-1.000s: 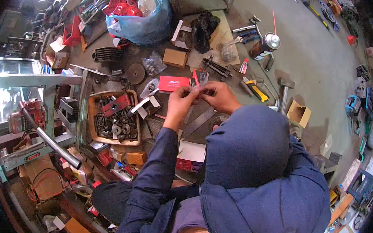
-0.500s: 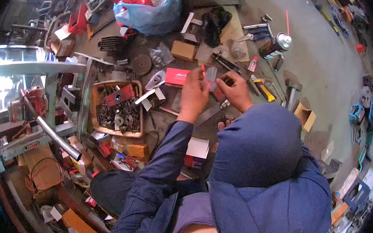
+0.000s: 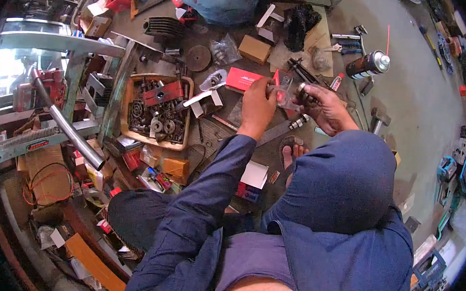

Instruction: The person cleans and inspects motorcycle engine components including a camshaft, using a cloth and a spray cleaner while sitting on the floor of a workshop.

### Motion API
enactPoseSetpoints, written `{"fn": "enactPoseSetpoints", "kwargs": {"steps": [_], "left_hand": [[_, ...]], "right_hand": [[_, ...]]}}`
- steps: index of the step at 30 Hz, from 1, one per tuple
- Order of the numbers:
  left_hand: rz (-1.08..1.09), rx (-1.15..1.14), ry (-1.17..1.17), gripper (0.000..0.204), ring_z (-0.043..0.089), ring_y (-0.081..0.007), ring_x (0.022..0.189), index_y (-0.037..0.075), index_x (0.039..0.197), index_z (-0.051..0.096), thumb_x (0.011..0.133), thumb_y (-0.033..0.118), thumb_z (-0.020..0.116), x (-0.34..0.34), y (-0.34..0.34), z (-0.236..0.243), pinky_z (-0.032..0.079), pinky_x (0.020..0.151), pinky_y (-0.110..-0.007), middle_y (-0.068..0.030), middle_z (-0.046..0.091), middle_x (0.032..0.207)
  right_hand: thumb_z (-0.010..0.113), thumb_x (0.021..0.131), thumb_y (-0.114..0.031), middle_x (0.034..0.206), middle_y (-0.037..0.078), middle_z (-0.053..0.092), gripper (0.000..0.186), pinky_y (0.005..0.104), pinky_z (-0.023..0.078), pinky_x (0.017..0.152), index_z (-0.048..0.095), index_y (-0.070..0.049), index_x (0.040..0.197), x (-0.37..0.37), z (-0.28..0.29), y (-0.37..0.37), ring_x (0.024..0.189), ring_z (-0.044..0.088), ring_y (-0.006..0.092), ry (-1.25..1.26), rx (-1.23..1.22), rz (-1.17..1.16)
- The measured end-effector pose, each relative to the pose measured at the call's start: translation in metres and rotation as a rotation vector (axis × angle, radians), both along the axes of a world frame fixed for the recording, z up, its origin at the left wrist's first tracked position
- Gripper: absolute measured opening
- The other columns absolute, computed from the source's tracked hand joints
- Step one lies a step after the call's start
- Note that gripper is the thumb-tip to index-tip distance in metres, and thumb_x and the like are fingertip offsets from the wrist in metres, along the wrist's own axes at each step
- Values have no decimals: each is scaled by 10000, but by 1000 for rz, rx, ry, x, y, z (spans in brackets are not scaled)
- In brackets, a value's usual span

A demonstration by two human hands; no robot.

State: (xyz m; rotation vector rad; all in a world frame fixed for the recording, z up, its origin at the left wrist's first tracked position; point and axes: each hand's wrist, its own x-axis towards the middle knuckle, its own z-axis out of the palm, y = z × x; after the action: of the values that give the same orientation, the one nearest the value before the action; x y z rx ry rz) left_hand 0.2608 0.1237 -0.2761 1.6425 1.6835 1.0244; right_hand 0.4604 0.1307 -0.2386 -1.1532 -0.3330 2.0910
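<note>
Over the cluttered floor, the fingers of my left hand (image 3: pixel 258 106) are closed on the edge of a clear plastic bag (image 3: pixel 288 99) with some red showing on it. Just behind those fingers is a red cardboard box (image 3: pixel 241 79); whether they also touch it I cannot tell. To the right of the bag, my right hand (image 3: pixel 327 108) pinches a small shiny metal part (image 3: pixel 303 88), round like a ring. Its darkened fingers partly hide the part. A metal shaft-like piece (image 3: pixel 299 122) lies below the right hand, near my foot (image 3: pixel 293 153).
At the left stands a tray (image 3: pixel 127 108) of greasy metal parts, beside a metal frame (image 3: pixel 59 43). Beyond my hands are a brown box (image 3: pixel 254 49), a blue plastic bag (image 3: pixel 218 3) and a spray can (image 3: pixel 368 65). A hammer (image 3: pixel 379 118) lies at the right.
The view has shifted, so the floor things appear higher and further right. My right hand has turned, and a shiny metal part now shows in its fingers. My left hand stays at the plastic bag.
</note>
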Motion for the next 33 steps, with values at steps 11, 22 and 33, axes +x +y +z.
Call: {"fn": "enactPoseSetpoints", "kwargs": {"steps": [11,22,33], "left_hand": [[11,-69,66,141,633,-356,782,-18,861,610,758,57,671,7,-5,4,493,695,-423,-190,636,832],[-164,-58,-162,232,663,-320,817,-13,1018,635,788,2,658,2,9,8,522,719,-374,-188,654,944],[-160,-156,-329,167,633,-132,834,-1,1028,665,875,48,618,8,11,3,505,741,-265,-83,659,953]], "right_hand": [[644,857,-22,1077,92,599,372,312,481,905,526,-13,1209,-18,35,2,1018,603,174,-613,739,388],[681,724,80,1097,147,625,371,349,521,799,610,-16,1076,-5,0,10,962,644,295,-877,1129,471],[727,724,-61,1049,177,560,353,415,493,841,620,-22,1058,-7,-1,13,984,594,359,-1216,1206,516]]}}
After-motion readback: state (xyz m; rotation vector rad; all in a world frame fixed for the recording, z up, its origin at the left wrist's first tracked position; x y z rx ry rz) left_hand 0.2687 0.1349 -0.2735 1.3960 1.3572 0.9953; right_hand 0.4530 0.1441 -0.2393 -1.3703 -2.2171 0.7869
